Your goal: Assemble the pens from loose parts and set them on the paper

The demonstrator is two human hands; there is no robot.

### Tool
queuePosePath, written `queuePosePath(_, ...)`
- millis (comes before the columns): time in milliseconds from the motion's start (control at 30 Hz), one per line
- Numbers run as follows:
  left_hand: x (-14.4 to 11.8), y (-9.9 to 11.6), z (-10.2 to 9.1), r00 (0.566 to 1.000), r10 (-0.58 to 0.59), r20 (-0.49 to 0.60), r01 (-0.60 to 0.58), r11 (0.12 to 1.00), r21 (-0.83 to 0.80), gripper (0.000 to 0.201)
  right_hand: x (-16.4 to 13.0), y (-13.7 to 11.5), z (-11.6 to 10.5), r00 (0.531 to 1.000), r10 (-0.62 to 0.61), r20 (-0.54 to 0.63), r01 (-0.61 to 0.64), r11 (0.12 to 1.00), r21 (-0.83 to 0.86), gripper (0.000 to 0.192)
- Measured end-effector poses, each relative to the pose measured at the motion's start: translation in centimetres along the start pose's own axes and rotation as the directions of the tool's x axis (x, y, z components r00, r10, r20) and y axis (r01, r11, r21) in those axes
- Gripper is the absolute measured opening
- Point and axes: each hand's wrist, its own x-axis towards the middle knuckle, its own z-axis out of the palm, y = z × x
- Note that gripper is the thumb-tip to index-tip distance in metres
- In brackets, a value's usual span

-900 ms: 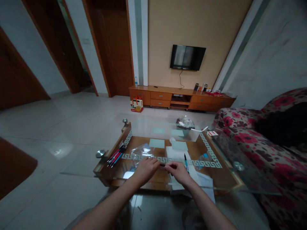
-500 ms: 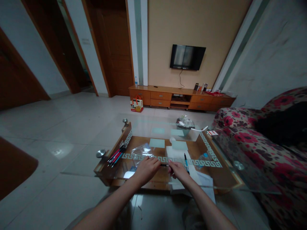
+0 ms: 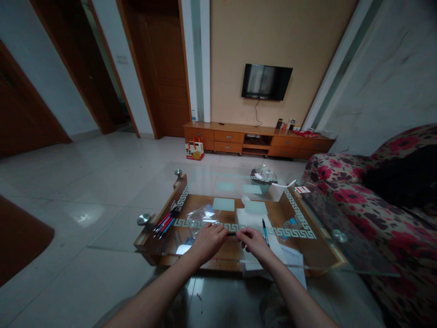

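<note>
Head view: left grip and right grip are pinching a dark rod between them; likely light, stiff, best end-held.

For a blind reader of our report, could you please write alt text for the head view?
A person's left hand and right hand hold a thin dark object between them over a glass table. A bundle of pens lies to the left, a partly blue pen to the right.

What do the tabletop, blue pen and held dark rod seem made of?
Tabletop: clear, glossy glass; the brown shelf shows through.
Blue pen: probably smooth plastic, from its bright colour.
Dark rod: perhaps plastic, given its slim, pen-like shape; finish too small to tell.
</note>
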Motion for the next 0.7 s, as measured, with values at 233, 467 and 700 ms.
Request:
queuePosePath(233, -0.1, -0.1, 0.3, 1.000, -0.014, 0.006, 0.014, 1.000, 0.007, 0.017, 0.1, -0.1, -0.1, 0.999, 0.028, -0.038, -0.024, 0.995, 0.098, 0.037)
queuePosePath(467, -0.1, 0.0, 0.1, 0.999, -0.035, -0.011, 0.035, 0.999, 0.011, 0.018, 0.2, -0.2, -0.3, 0.995, 0.054, -0.086, -0.042, 0.990, 0.137, 0.042)
queuePosePath(700, -0.1, -0.2, 0.2, 0.996, -0.069, -0.052, 0.070, 0.997, 0.017, 0.020, 0.9, -0.9, -5.5, 0.940, -0.193, -0.282, 0.172, 0.980, -0.101, 0.034)
